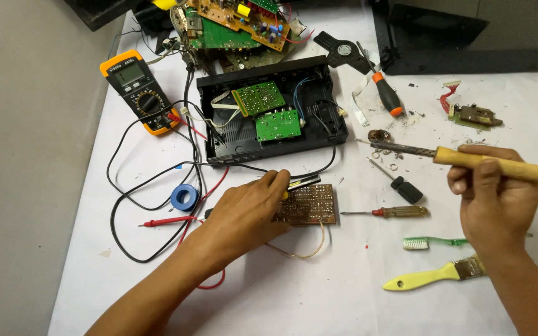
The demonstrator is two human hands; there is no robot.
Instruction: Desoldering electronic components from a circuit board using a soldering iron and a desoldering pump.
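Steadying a thin, brittle-looking brown perforated circuit board (306,204) by its edge, the left hand (247,214) closes on it; the right hand (496,199) grips a wooden-handled soldering iron (468,159) well behind its metal tip.

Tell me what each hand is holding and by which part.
The right hand grips a soldering iron by its wooden handle. The left hand rests on the brown circuit board, fingertips at its edge; a true grip cannot be told.
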